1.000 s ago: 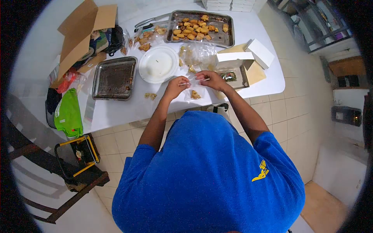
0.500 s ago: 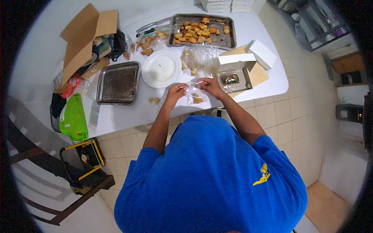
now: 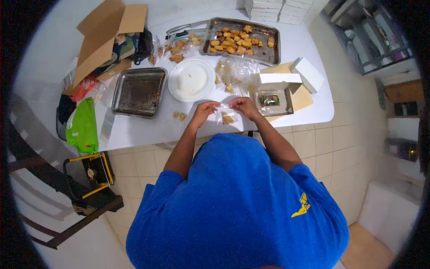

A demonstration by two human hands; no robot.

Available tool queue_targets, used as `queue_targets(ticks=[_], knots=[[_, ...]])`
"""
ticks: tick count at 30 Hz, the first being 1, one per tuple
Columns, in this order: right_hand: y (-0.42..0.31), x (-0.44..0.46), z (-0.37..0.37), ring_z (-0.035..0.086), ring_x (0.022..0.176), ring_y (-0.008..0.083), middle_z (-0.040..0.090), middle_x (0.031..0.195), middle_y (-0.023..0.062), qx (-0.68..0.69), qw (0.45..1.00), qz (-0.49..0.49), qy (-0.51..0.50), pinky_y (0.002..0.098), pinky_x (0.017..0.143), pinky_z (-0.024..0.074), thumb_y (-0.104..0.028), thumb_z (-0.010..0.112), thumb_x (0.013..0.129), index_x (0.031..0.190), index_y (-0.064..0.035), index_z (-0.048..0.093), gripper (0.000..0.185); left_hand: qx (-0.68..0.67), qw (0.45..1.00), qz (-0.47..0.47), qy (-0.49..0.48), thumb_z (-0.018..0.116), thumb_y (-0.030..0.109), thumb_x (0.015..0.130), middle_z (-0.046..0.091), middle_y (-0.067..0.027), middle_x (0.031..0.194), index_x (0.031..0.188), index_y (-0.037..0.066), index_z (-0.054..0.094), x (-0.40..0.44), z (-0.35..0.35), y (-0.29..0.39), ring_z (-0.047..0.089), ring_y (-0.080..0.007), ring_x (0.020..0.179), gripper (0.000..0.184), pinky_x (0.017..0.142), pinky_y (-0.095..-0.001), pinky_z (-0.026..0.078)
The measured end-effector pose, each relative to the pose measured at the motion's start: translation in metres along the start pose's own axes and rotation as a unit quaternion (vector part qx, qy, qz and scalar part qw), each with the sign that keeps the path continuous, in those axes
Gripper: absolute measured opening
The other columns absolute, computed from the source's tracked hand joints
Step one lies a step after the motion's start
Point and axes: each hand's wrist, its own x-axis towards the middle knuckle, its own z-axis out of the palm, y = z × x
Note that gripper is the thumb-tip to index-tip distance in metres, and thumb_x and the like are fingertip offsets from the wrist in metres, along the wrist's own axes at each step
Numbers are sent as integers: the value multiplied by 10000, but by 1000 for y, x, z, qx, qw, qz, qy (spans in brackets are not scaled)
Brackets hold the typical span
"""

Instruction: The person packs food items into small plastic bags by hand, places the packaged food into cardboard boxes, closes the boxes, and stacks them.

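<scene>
A clear plastic bag (image 3: 228,118) with brown pieces of food in its bottom hangs at the table's near edge. My left hand (image 3: 206,110) pinches the bag's top at its left side. At the right side, my right hand (image 3: 244,106) has its fingers closed on the same top edge. A white plate (image 3: 191,80) lies just beyond my left hand. Close to my right hand stands an open white box (image 3: 281,80) with a small wrapped item (image 3: 268,100) inside. Several small food pieces (image 3: 180,116) sit on the table left of my left hand.
A metal tray (image 3: 273,56) of baked pieces is at the back. Another dark tray (image 3: 139,93) sits left. Filled bags (image 3: 180,47) and a knife (image 3: 186,27) lie behind the plate. A cardboard box (image 3: 96,49), green bag (image 3: 83,127) and stacked white boxes (image 3: 277,10) stand around.
The view has shifted slightly. Both hands stay on the bag's top, and their fingers have moved a little closer together along it.
</scene>
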Motion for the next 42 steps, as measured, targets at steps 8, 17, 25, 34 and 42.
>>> queue_targets(ticks=[8, 17, 25, 34, 42], knots=[[22, 16, -11, 577, 696, 97, 664, 840, 64, -6, 999, 39, 8, 217, 640, 477, -66, 592, 810, 906, -31, 686, 138, 174, 976, 126, 45, 571, -37, 789, 628, -60, 949, 921, 28, 654, 5, -8, -4, 576, -154, 907, 169, 825, -252, 444], [-11, 19, -10, 578, 687, 85, 647, 749, 29, -72, 996, 45, -4, 221, 619, 482, -117, 722, 724, 872, -47, 692, 166, 267, 956, 124, -8, 650, 108, 789, 603, -97, 1020, 918, 40, 667, -3, 1, 23, 555, -178, 990, 147, 808, -301, 462], [-9, 37, -5, 539, 688, 82, 566, 805, -4, 58, 997, -5, -51, 212, 601, 448, 25, 677, 732, 1002, -47, 543, 310, 216, 973, 77, 34, 646, 165, 815, 588, -92, 998, 1091, 31, 463, 7, 1, 27, 592, -166, 875, 357, 770, -286, 491], [-4, 11, -5, 575, 801, 87, 605, 973, 20, 94, 976, 187, -56, 211, 660, 474, -121, 641, 815, 1125, -98, 572, 318, 47, 994, -92, 41, 655, 155, 813, 619, -46, 926, 1054, 45, 539, 17, 7, 7, 587, -110, 826, 289, 700, -225, 488], [30, -1, -2, 609, 750, 120, 646, 870, 25, 81, 988, 116, -63, 254, 670, 508, -87, 652, 796, 990, -48, 629, 200, -82, 993, -71, 34, 637, 48, 802, 626, -67, 964, 1061, 12, 586, 0, 27, -13, 589, -119, 846, 266, 741, -234, 493]])
